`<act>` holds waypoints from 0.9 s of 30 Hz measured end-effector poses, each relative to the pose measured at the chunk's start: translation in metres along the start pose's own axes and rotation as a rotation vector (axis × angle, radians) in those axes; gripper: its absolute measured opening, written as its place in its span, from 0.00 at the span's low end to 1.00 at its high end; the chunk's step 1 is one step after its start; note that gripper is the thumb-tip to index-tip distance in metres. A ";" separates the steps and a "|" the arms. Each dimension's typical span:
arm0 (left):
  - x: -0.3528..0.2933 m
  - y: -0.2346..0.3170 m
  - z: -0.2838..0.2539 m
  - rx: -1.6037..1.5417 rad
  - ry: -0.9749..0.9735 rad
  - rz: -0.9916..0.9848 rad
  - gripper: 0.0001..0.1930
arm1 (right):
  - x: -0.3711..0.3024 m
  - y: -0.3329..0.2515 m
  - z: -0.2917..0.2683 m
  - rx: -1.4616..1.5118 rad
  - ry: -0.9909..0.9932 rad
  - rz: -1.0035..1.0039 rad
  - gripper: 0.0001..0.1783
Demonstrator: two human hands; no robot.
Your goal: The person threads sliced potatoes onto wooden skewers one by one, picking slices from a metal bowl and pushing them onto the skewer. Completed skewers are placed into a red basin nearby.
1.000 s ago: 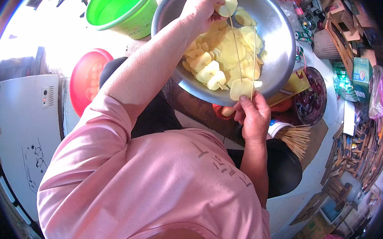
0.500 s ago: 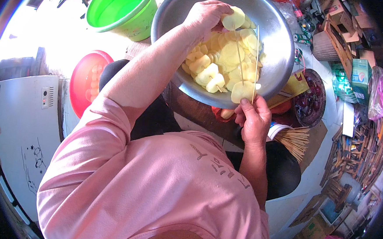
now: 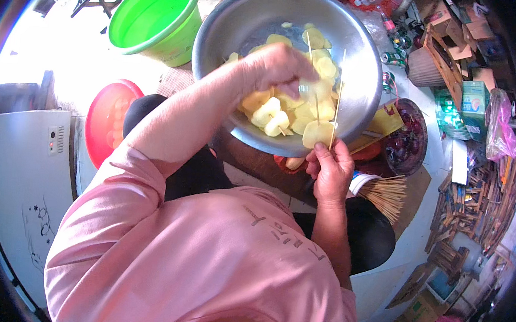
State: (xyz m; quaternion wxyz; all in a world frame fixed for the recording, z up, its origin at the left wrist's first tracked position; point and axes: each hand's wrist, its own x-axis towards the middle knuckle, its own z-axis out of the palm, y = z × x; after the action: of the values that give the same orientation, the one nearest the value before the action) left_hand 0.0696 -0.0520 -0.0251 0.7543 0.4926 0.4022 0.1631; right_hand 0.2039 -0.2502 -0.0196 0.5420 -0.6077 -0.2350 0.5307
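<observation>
My right hand [image 3: 332, 170] is closed, pinching the lower ends of two thin wooden skewers [image 3: 338, 98] that point away over the basin. One pale yellow potato slice [image 3: 317, 134] is threaded near my right fingertips. My left hand [image 3: 284, 71] is above the slices beside the skewers, smeared by motion; what its fingers hold is unclear. Beneath it, a large metal basin [image 3: 367, 67] contains many loose potato slices [image 3: 315, 39]. A skewered row of slices [image 3: 270, 117] lies in the basin's near part.
A bundle of wooden skewers [image 3: 384, 197] in a white container is beside my right leg. On the left stand a red basin [image 3: 101, 129] and a green tub [image 3: 176, 47]. A dark round pan [image 3: 414, 138] and a pile of wood scraps [image 3: 477, 204] are on the right.
My left hand has come down from the skewer's tip, where it held a potato slice, toward the slices in the basin. My right hand keeps its pinch; the whole view has shifted slightly.
</observation>
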 end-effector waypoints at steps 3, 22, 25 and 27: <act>-0.018 0.001 0.028 0.103 -0.080 -0.135 0.10 | 0.000 -0.003 -0.001 0.036 0.023 0.001 0.06; 0.041 -0.027 -0.007 1.097 0.269 0.089 0.23 | 0.014 -0.003 -0.016 0.024 0.197 -0.045 0.07; 0.046 -0.033 0.002 1.207 0.287 0.089 0.22 | 0.015 0.000 -0.020 0.021 0.220 -0.040 0.07; 0.050 -0.034 0.004 1.190 0.291 0.075 0.22 | 0.016 0.001 -0.023 0.023 0.233 -0.038 0.07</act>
State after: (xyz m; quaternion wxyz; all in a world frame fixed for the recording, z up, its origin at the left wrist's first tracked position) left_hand 0.0993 -0.0379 -0.0764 0.2811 0.8157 0.5056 0.0024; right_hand 0.2293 -0.2459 -0.0301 0.5825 -0.6545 -0.1758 0.4487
